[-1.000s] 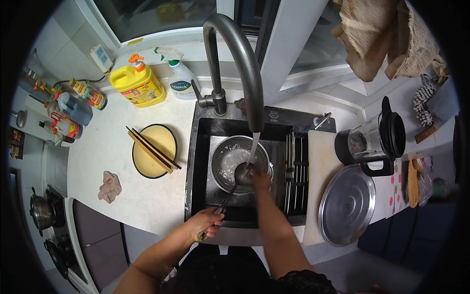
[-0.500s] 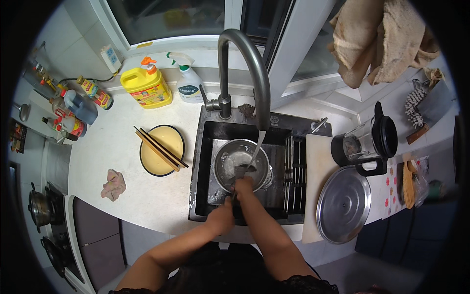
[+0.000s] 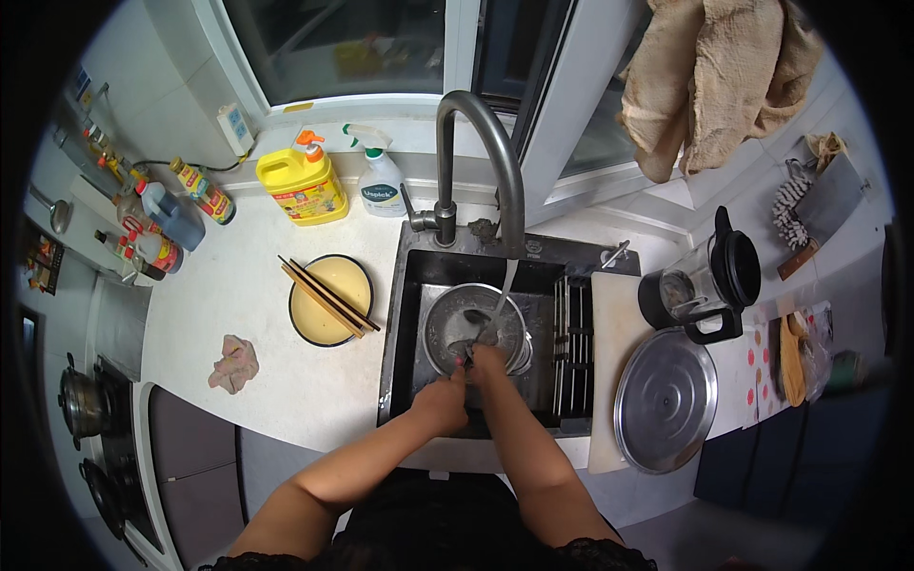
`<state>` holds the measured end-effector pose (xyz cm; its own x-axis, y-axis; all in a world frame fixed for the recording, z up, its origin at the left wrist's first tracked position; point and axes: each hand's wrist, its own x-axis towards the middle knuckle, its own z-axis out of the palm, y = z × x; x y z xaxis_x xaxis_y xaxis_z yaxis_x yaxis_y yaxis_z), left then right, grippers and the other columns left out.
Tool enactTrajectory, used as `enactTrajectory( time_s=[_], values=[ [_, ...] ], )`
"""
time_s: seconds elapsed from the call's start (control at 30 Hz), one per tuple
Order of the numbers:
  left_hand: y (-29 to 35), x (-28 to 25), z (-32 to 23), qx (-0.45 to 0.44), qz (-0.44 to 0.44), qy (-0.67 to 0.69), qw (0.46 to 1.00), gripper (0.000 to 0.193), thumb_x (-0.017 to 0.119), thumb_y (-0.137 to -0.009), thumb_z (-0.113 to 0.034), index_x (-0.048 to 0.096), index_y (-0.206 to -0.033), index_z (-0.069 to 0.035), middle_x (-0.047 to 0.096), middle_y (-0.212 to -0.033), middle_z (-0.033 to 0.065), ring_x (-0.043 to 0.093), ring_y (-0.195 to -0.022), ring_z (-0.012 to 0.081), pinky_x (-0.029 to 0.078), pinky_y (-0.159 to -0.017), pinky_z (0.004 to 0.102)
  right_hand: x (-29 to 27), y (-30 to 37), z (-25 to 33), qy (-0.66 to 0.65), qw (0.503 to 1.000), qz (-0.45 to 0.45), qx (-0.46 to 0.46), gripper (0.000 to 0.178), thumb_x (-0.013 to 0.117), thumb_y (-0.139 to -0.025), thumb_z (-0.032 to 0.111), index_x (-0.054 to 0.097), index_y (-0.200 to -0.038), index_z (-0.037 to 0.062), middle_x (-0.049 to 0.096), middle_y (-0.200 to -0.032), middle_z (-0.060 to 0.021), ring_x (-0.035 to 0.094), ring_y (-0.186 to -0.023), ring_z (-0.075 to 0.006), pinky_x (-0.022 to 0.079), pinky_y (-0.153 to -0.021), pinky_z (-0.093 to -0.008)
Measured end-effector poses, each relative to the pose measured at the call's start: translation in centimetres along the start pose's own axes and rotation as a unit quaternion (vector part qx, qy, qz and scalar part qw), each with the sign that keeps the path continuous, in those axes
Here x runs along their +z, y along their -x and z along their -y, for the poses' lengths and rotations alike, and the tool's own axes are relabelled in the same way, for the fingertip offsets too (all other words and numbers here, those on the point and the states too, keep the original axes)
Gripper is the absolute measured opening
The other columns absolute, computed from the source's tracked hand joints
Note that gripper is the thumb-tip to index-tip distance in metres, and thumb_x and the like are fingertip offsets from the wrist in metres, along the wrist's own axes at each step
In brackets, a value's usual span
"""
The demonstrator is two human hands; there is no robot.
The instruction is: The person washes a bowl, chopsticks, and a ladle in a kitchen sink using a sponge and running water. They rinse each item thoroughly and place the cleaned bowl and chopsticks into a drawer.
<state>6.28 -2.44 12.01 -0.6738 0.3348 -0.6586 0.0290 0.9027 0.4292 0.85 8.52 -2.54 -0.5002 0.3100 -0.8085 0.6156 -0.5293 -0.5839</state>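
A round metal pot (image 3: 433,322) sits in the dark sink (image 3: 412,285), under running water. My left hand (image 3: 442,403) is closed at the pot's near rim, around the handle of a spoon or ladle. The dark oval head of that spoon (image 3: 476,317) shows inside the pot. Beside it, my right hand (image 3: 488,363) is closed on a crumpled grey cloth (image 3: 489,333) pressed near the spoon's handle. The fingers partly hide the handle and the cloth. Water falls from the tall curved faucet (image 3: 512,190) close to the cloth.
A cream bowl (image 3: 319,319) with chopsticks (image 3: 324,297) across it and a pink rag (image 3: 233,364) lie left. Behind stand a yellow jug (image 3: 303,187) and a spray bottle (image 3: 381,186). Right are a cutting board (image 3: 612,381), metal lid (image 3: 666,402) and blender jug (image 3: 690,285).
My right hand and the grey cloth have moved slightly right and toward the near side of the pot. The spoon's head now shows farther into the pot. The whole view has shifted slightly.
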Motion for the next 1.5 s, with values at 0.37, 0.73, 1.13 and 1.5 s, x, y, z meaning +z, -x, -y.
enactTrajectory(
  time_s=[0.37, 0.73, 1.13, 1.5],
  values=[
    [0.5, 0.3, -0.1, 0.053, 0.0, 0.022, 0.998, 0.071, 0.051, -0.072, -0.006, 0.024, -0.137, 0.003, 0.055, -0.11, 0.0279, 0.056, -0.102, 0.0382, 0.045, -0.087, 0.0423, -1.8, -8.3, -1.9, 0.158, 0.976, -0.131, -0.072, 0.033, 0.06, -0.082, 0.017, 0.055, -0.103, -0.0078, 0.061, -0.087, -0.0177, 0.061, -0.073, -0.0286, 0.051, -0.068, -0.0416],
    [-10.2, -12.7, 3.4, 0.059, -0.395, 0.188, 0.897, 0.056, 0.057, -0.084, -0.031, 0.043, -0.125, 0.004, 0.056, -0.112, 0.0271, 0.053, -0.106, 0.0398, 0.043, -0.091, 0.0427, -0.6, -2.0, 0.8, -0.034, 0.988, 0.064, 0.137, 0.019, 0.045, -0.093, 0.018, 0.052, -0.101, 0.0021, 0.056, -0.089, -0.0119, 0.057, -0.067, -0.0226, 0.055, -0.053, -0.035],
    [-13.6, -15.3, 3.1, 0.06, -0.288, 0.505, 0.811, 0.068, 0.056, -0.085, -0.021, 0.021, -0.138, 0.002, 0.031, -0.141, 0.0213, 0.032, -0.13, 0.028, 0.027, -0.104, 0.0345, -2.0, 1.3, 2.7, -0.076, 0.986, 0.061, 0.137, 0.018, 0.045, -0.093, 0.013, 0.049, -0.103, -0.0013, 0.054, -0.091, -0.0134, 0.057, -0.068, -0.0254, 0.057, -0.054, -0.0364],
    [-3.0, 3.8, 1.3, -0.073, 0.11, 0.57, 0.811, 0.038, 0.054, -0.09, -0.036, 0.047, -0.11, -0.005, 0.054, -0.082, 0.0049, 0.047, -0.051, 0.0109, 0.042, -0.043, 0.0239, -2.4, -1.5, 0.6, 0.198, 0.974, -0.09, -0.07, 0.053, 0.056, -0.087, 0.04, 0.059, -0.097, -0.0122, 0.063, -0.095, -0.0236, 0.061, -0.085, -0.0332, 0.045, -0.074, -0.0404]
  ],
)
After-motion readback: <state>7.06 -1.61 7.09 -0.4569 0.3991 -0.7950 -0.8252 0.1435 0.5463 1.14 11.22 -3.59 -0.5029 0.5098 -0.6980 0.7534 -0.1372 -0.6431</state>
